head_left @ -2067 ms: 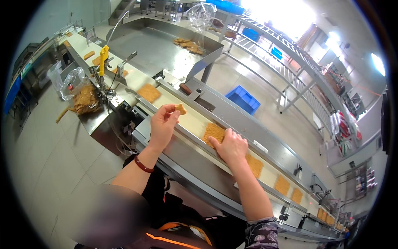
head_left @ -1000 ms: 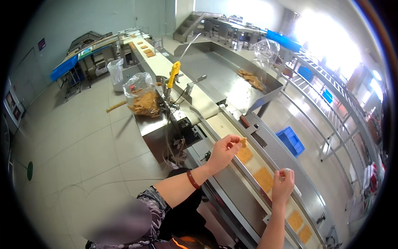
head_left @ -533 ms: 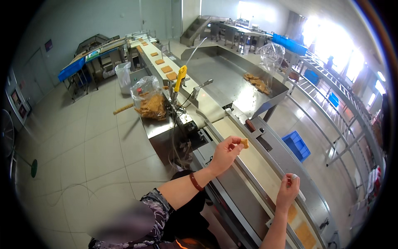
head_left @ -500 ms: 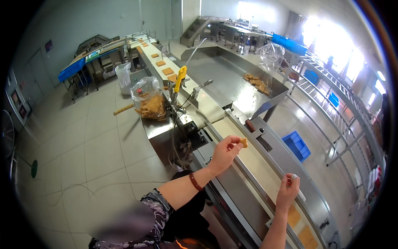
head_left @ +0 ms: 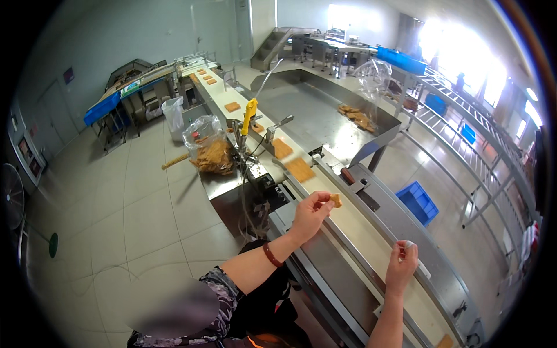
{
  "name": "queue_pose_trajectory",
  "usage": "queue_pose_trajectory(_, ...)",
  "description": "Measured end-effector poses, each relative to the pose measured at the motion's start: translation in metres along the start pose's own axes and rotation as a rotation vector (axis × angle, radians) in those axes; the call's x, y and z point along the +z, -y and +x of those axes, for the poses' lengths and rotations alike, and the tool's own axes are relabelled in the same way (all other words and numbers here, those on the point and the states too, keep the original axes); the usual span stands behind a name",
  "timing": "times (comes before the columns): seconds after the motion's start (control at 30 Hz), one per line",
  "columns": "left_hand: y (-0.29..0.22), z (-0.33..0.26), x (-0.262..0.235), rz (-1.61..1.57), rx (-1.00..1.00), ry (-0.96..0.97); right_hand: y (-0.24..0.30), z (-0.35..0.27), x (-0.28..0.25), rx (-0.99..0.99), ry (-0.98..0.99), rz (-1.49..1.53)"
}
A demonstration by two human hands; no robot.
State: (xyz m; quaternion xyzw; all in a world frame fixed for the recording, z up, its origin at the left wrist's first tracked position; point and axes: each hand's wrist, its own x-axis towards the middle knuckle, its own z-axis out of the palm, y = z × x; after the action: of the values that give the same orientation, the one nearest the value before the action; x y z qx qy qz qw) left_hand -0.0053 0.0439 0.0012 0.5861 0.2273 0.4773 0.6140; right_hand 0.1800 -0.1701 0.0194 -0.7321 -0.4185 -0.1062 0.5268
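Note:
My left hand (head_left: 310,213) is raised above the near edge of the cream conveyor belt (head_left: 371,243) and pinches a small golden-brown food piece (head_left: 335,200) between its fingertips. My right hand (head_left: 401,267) hovers over the belt further right, fingers curled together on a tiny pale scrap that is too small to make out. Flat golden-brown squares (head_left: 300,169) lie on the belt ahead of my left hand, with more of them (head_left: 232,107) further up the line.
A clear bag of brown scraps (head_left: 210,152) sits on a steel stand left of the belt. A yellow-handled tool (head_left: 248,115) stands upright beside it. A steel tray table (head_left: 325,110) holds loose brown pieces. A blue crate (head_left: 419,202) lies on the floor.
The view has swung left along the line. My right hand left the square it pressed on the belt and lifted. My left hand still holds the small piece, raised a little higher.

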Motion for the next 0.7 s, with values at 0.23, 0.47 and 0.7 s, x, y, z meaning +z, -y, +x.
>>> queue_pose_trajectory(0.23, 0.0022, 0.0017, -0.0031, -0.046, -0.015, -0.012, 0.0029, 0.0001, 0.0007, 0.003, 0.004, -0.01)
queue_pose_trajectory(0.47, 0.003, 0.003, -0.0051, -0.093, -0.035, -0.018, -0.0002, -0.0001, 0.0, -0.011, 0.011, -0.02)
queue_pose_trajectory(0.7, -0.0029, 0.0015, -0.0062, -0.052, -0.06, -0.005, 0.001, -0.0004, 0.0006, -0.009, 0.017, -0.005)
